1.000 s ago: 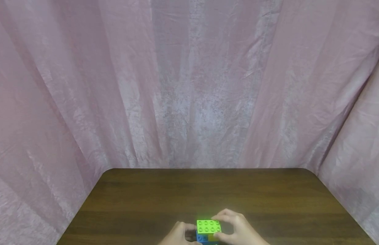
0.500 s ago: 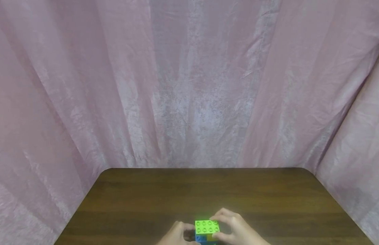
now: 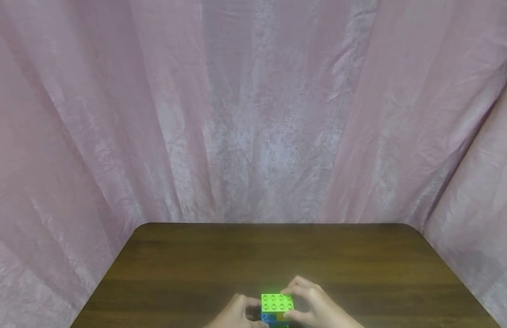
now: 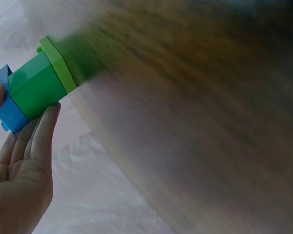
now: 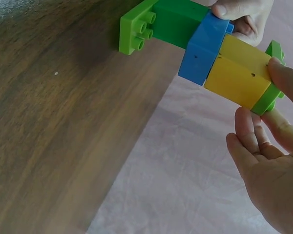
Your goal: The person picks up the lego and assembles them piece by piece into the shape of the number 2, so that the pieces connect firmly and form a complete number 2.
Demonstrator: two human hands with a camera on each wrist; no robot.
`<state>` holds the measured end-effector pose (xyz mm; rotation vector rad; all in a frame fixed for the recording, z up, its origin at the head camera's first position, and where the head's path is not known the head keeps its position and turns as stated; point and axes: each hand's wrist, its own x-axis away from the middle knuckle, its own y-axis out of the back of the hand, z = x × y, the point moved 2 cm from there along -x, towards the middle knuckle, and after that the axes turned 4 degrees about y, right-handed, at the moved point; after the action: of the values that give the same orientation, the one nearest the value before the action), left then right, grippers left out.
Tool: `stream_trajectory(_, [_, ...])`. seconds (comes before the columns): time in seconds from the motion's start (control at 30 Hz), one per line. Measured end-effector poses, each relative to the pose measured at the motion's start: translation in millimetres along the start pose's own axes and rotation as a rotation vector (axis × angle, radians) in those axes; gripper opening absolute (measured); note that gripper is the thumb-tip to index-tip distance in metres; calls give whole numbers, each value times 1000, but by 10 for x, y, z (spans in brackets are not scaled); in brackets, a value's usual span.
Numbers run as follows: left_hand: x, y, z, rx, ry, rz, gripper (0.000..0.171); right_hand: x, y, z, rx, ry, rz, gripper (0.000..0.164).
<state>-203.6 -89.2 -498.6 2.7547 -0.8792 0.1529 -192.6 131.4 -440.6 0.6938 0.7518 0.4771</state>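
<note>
A stack of toy building bricks stands on the table at the bottom of the head view. Its light green top brick (image 3: 277,302) has studs facing up. In the right wrist view a yellow brick (image 5: 238,70) comes under it, then a blue brick (image 5: 203,48), a dark green brick (image 5: 179,19) and a light green base brick (image 5: 132,29). My right hand (image 3: 316,305) pinches the top brick between thumb and fingers. My left hand (image 4: 27,175) holds the stack lower down, with its thumb at the blue brick and its fingers along the blue and dark green bricks.
The brown wooden table (image 3: 196,264) has rounded far corners. Behind it and at both sides hang pale pink curtains (image 3: 273,114).
The head view has shifted very slightly. Both hands keep their hold on the brick stack, with no clear movement of the bricks.
</note>
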Motion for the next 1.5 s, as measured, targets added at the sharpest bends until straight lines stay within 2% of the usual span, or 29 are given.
stream_trajectory(0.13, [-32, -9, 14, -15, -16, 11, 33, 15, -5, -25, 21, 61, -29, 29])
stream_trajectory(0.2, [-42, -8, 13, -21, -36, 22, 33, 7, 4, -15, 35, 61, -30, 29])
stream_trajectory(0.27, [-38, -1, 7, -22, -47, 27, 33, -15, 19, 12, 42, 18, -5, 28])
stream_trajectory(0.4, [-15, 18, -4, -19, -45, 27, 33, -68, 40, 71, 36, -120, 74, 28])
stream_trajectory(0.5, [-15, 17, 0, -7, -24, 26, 33, -75, 35, 89, 50, -150, 85, 29])
stream_trajectory(0.7, [-18, 15, 12, -2, -13, 19, 33, -48, -3, 65, 67, -58, 29, 29])
stream_trajectory(1.03, [-26, 20, 39, -30, -12, 9, 31, -12, -57, 2, 50, -7, -29, 27])
stream_trajectory(1.17, [-12, 23, 42, -35, -8, 4, 32, 5, -74, 3, 29, -16, -36, 28])
stream_trajectory(1.3, [-17, 32, 50, -42, -38, 20, 36, 14, -88, 8, 14, -21, -50, 29])
stream_trajectory(1.5, [-44, 30, 32, -91, -90, 31, 39, 26, -91, -5, 36, 16, -98, 30])
